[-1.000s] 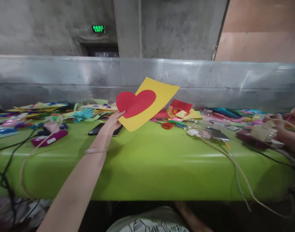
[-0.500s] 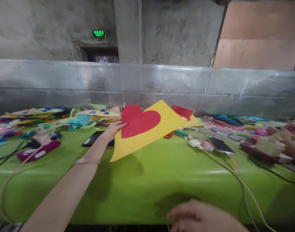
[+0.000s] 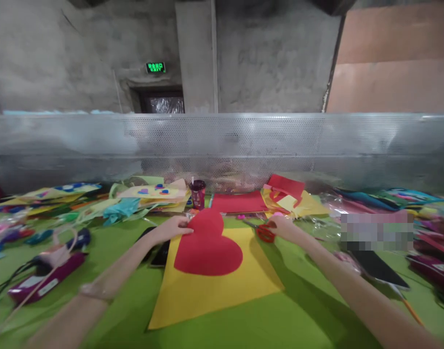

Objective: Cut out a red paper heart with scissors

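A yellow paper sheet [image 3: 214, 286] lies flat on the green table [image 3: 302, 315]. On its far half rests a red paper heart [image 3: 207, 247]. My left hand [image 3: 173, 227] pinches the far left edge of the heart and sheet, fingers closed on them. My right hand [image 3: 282, 227] reaches to the sheet's far right corner and closes on the red-handled scissors [image 3: 263, 231] lying there.
A dark phone [image 3: 157, 245] lies left of the sheet. A small dark cup [image 3: 198, 193] and red paper [image 3: 238, 202] sit behind it. Coloured scraps, cables and a purple case [image 3: 43, 281] crowd the left. Another phone [image 3: 376, 266] lies right. A perforated metal barrier [image 3: 222, 145] closes the table's far edge.
My left hand has lowered the yellow sheet with the heart from tilted in the air to flat on the table. My right hand came up from below and reached the scissors.
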Demonstrator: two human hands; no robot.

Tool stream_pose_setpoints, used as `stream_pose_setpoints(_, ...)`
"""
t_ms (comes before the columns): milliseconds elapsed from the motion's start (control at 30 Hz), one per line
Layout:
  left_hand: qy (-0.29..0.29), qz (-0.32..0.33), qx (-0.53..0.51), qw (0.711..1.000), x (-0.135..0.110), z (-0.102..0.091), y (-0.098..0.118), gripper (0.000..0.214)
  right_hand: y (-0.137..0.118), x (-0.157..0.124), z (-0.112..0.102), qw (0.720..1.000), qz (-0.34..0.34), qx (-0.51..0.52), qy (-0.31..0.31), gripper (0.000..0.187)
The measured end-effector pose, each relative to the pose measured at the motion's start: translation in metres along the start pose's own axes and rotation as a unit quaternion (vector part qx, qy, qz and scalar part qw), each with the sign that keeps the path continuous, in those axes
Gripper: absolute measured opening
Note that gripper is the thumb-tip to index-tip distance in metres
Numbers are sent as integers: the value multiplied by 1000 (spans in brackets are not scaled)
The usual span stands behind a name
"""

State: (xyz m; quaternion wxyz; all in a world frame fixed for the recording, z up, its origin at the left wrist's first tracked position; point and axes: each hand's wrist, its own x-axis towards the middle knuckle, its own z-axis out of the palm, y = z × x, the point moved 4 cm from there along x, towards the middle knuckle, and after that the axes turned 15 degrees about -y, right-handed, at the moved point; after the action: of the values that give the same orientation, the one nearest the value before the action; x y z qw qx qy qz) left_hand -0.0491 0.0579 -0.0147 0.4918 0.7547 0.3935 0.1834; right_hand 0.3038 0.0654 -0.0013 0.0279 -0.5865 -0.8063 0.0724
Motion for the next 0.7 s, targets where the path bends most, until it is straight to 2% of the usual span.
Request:
stream_pose_setpoints(67,-15,5,45,999,3,-3,1,25,0,14,11,999,-2,-24,-28,13)
stream_pose_setpoints(100,-4,12,62,998,5,-4,0,24,0,19,15,999,0,-35,-38,15)
stream_pose_setpoints(200,110,2,167,980,11,-7,-9,14,-3,25,24,997,11,-62,-51,14)
stream_pose_setpoints(267,188,24,170,967,12,-7,-17,12,-4,25,25,996,28,-75,-48,11)
stream_pose_setpoints(300,195,31,147,969,13,-4,-23,13,-4,24,24,995,40,-81,-38,13)
stream_pose_setpoints(367,164,27,53,985,15,3,-34,16,0,23,21,993,85,-77,-16,18)
stream_pose_setpoints(433,150,24,-46,987,14,11,-40,20,4,22,20,994,105,-26,2,21)
stream_pose_setpoints(500,107,28,-142,984,14,23,-41,29,3,21,22,994,69,82,34,22)
stream_pose_setpoints(567,79,11,-227,971,14,35,-42,43,-3,20,26,976,20,209,65,20)
stream_pose_setpoints(700,32,-54,-332,941,13,58,-46,50,-20,20,39,935,-20,351,48,23)
